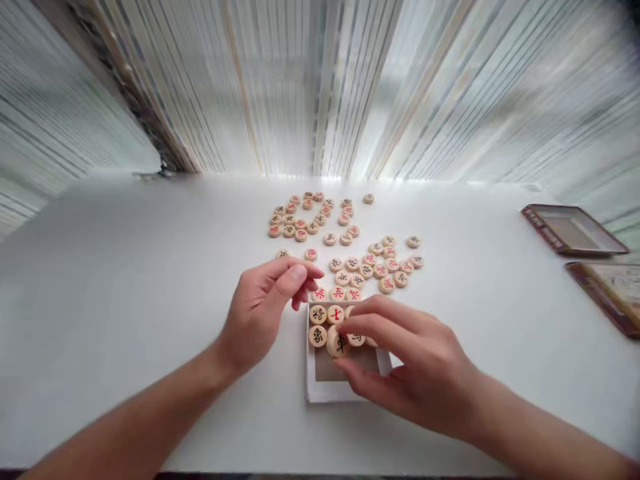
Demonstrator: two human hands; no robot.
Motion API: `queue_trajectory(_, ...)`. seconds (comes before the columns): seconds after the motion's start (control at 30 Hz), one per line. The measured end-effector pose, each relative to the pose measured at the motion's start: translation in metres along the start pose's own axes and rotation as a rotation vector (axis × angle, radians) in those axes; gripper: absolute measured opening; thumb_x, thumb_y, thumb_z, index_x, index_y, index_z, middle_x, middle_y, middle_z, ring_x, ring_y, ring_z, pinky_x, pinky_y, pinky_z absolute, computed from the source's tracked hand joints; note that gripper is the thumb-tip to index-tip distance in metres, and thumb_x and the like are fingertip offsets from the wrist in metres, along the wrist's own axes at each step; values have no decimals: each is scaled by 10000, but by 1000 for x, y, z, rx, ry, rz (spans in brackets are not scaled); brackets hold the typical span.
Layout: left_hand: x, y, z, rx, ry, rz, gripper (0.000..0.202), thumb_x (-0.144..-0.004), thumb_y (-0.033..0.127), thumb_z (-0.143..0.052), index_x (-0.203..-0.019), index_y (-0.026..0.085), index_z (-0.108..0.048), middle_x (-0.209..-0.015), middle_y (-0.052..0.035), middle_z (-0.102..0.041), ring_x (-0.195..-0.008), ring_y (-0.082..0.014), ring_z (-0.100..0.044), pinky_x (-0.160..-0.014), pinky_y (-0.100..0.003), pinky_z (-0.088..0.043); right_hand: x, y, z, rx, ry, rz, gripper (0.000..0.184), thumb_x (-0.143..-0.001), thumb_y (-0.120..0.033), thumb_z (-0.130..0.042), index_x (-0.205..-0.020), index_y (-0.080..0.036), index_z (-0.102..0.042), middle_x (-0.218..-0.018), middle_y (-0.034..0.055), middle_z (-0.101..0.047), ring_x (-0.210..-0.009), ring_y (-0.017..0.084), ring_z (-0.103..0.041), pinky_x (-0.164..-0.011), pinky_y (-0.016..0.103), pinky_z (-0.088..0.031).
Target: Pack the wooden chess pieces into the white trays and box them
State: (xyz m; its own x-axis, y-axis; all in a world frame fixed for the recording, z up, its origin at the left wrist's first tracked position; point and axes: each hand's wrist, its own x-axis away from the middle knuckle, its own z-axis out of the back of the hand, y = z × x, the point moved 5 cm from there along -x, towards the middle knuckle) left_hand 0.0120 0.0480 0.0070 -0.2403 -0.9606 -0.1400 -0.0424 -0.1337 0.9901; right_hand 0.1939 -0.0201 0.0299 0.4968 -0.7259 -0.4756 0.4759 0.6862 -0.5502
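My right hand [400,357] pinches a round wooden Chinese chess piece [339,342] with a black character between thumb and fingers. The piece is tilted, over a shallow white-rimmed box [311,380]. In the box, pieces lie in rows, among them a black-marked piece [317,314] and a red-marked piece [336,314]; my right hand hides some of them. My left hand [263,307] hovers beyond the box's left side, its fingers curled and the thumb against the index finger. Whether anything is inside it is hidden.
Many loose chess pieces [342,277] with red or black characters are scattered beyond the box, with another group [300,223] farther back. At the right lie a brown-framed lid [575,230] and a flat box [607,293]. A striped curtain [300,87] hangs behind the white table [125,300].
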Motion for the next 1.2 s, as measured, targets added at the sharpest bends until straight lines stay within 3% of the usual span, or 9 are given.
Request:
queue_trajectory(0.1, -4, -2, -2, -114, 9, -15, 232, -1011, 279, -617, -912, 158, -788, -770, -18, -699, -707, -140, -601, -678, -265, -501, 2, -3, -10, 89, -77, 23, 34, -982, -187, -654, -975, -159, -672, -822, 49, -666, -681, 187, -580, -623, 305, -459)
queue_trajectory(0.23, -4, -3, -7, -191, -21, -41, 210, -998, 247, -610, -919, 163, -784, -810, -19, -718, -727, -144, -616, -679, -273, -496, 6, -6, -22, 174, -169, 46, 173, -1018, -190, -580, -859, -177, -648, -734, 14, -614, -604, 175, -519, -566, 316, -383)
queue_trajectory(0.4, -3, 0, -9, -221, -31, -62, 198, -990, 227, -607, -930, 163, -785, -843, -19, -743, -765, -144, -645, -687, -267, -500, 11, -5, -34, 271, -230, 54, 233, -1052, -225, -575, -850, -169, -678, -721, 13, -644, -583, 181, -559, -560, 340, -353)
queue_trajectory(0.77, 0, 0, -10, -227, -45, -75, 158, -973, 211, -638, -920, 173, -782, -859, -16, -766, -793, -148, -695, -700, -256, -526, 13, -6, -38, 358, -160, 103, 441, -1126, -264, -514, -713, -181, -640, -653, 2, -612, -545, 160, -523, -572, 343, -320)
queue_trajectory(1.2, -2, 0, -10, -248, -42, -77, 169, -968, 210, -637, -936, 171, -798, -890, -28, -786, -811, -156, -705, -701, -255, -536, 11, -10, -41, 390, -107, 130, 483, -1126, -239, -507, -657, -182, -609, -618, 2, -575, -533, 160, -485, -565, 358, -298)
